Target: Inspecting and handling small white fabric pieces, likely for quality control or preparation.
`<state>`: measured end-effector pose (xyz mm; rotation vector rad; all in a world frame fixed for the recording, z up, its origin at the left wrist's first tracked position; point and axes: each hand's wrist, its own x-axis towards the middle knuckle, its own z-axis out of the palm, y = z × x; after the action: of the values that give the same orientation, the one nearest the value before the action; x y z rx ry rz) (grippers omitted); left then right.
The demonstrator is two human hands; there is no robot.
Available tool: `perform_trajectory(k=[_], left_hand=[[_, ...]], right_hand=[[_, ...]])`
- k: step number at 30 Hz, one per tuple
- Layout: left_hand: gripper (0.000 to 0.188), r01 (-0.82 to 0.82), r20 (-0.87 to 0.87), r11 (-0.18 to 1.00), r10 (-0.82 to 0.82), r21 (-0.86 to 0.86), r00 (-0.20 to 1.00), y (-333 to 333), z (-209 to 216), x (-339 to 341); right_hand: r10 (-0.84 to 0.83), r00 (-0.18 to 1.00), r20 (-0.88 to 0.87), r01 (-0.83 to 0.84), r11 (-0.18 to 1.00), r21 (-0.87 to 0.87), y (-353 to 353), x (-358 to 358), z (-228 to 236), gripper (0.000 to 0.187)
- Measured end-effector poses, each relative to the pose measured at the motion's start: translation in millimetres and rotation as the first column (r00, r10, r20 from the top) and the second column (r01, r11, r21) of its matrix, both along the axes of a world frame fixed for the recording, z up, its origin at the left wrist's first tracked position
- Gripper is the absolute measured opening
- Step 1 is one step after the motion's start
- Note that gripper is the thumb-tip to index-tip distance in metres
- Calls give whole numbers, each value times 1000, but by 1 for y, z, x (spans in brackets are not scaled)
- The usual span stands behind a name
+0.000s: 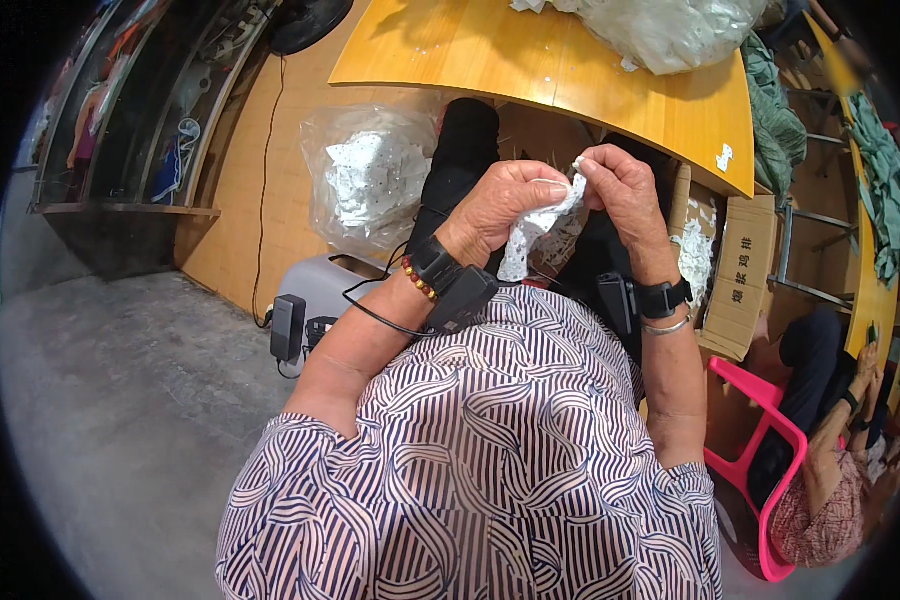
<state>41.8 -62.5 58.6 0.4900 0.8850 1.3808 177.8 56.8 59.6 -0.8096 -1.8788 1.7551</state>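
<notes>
The left hand point(498, 205) and right hand point(622, 188) are pinching a white speckled piece point(517, 250) between closed fingertips, on the near side of the yellow table point(450, 50). A clear bag point(365, 180) is resting by the table's left end, a carton point(743, 270) by its right.

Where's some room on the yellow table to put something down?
Left of the big plastic bag, the table looks mostly bare, just small specks; also between the bag and the white scrap. The bag crowds the far side.

Yellow table point(450, 50): bore a clear plastic bag point(660, 32) and, near its corner, a white scrap point(725, 157).
Far-right table point(867, 305): carried green cloth point(882, 185).
</notes>
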Motion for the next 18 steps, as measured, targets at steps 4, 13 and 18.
perform_trajectory(k=[4, 13, 18], left_hand=[[23, -32, -28, 999, 31, -14, 999, 0, -3, -5], [25, -33, -19, 998, 32, -45, 999, 3, 0, -7], [22, -17, -53, 996, 12, -83, 999, 3, -1, -8]], right_hand=[[-9, 995, -96, -20, 955, -296, -7, -1, 6, 21], [96, 980, -172, -143, 948, -284, -1, -1, -1, 16], [124, 980, -158, -165, 946, -278, -1, -3, -2, 15]])
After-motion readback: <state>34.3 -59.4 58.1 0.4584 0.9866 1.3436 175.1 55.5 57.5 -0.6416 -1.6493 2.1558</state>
